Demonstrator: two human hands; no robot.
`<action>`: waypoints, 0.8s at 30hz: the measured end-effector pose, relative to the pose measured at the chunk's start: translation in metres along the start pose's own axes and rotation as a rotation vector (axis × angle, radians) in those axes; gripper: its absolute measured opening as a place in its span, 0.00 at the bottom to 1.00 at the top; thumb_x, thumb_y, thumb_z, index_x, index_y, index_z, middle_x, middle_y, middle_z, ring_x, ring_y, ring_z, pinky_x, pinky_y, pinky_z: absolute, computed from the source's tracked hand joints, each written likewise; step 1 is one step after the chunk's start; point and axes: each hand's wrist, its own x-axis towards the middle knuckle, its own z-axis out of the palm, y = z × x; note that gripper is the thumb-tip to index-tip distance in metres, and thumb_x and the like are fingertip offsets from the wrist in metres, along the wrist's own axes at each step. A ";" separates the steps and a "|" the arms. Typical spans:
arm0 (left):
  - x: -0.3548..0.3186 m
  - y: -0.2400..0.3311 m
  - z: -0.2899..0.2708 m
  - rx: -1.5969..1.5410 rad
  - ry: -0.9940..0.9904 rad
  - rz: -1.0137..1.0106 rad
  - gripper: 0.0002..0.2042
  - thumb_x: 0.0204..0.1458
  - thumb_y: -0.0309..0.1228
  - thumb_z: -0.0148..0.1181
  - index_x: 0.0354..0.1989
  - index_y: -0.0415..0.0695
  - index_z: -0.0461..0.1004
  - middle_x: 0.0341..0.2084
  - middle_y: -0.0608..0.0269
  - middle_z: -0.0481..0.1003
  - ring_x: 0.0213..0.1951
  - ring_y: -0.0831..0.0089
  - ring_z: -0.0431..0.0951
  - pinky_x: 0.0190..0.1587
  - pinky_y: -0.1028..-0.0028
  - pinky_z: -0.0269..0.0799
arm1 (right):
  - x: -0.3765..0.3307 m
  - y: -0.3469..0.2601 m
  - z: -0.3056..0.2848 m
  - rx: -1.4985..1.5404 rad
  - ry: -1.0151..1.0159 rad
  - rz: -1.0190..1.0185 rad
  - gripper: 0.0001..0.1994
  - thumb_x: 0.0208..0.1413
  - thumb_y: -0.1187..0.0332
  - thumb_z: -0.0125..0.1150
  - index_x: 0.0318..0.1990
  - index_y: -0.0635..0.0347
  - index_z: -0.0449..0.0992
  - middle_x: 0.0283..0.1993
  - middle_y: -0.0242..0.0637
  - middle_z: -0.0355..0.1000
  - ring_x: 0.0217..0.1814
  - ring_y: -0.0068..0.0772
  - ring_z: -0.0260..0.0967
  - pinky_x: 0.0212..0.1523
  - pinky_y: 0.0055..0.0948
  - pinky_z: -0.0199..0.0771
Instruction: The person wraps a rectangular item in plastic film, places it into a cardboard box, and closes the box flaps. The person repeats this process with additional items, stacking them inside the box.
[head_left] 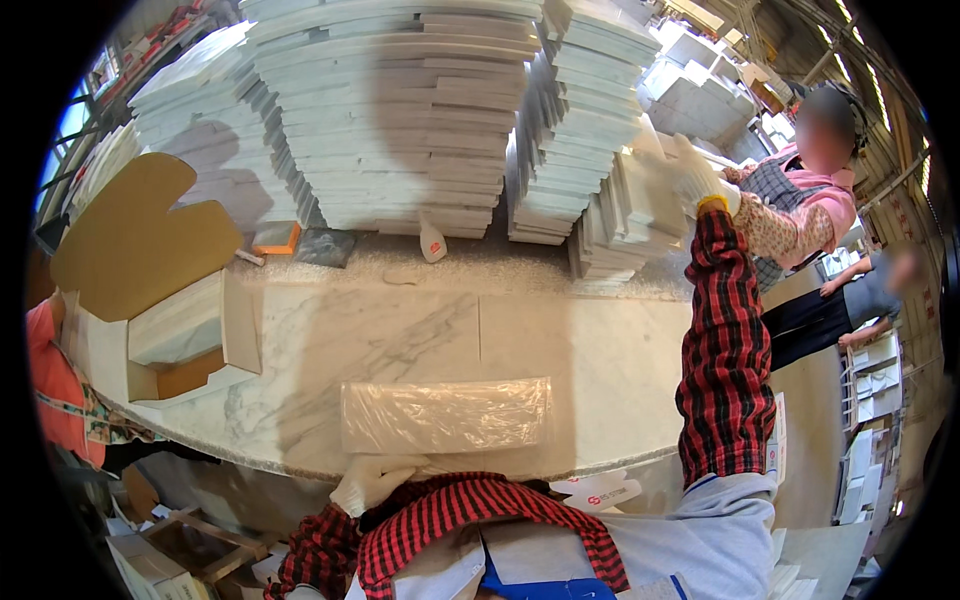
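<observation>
Gloved left hand [372,482] rests loosely at the table [600,400] edge, touching the plastic-wrapped tile [445,415]. Right hand [697,178], gloved, reaches a small tile stack [625,225]; I cannot tell its grip. Better to lift one tile with fingers underneath. An open cardboard box [185,340] sits far left

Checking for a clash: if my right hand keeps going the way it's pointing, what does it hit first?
Most likely the short stack of white marble tiles; your right hand already seems to touch its top, though depth is unclear.
</observation>
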 end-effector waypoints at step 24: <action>-0.035 -0.026 0.010 0.024 0.149 0.057 0.12 0.61 0.25 0.60 0.50 0.41 0.85 0.47 0.56 0.85 0.51 0.70 0.82 0.58 0.72 0.75 | 0.006 -0.109 0.042 -0.194 -0.217 0.019 0.25 0.58 0.49 0.60 0.60 0.50 0.79 0.58 0.52 0.78 0.60 0.60 0.75 0.58 0.47 0.77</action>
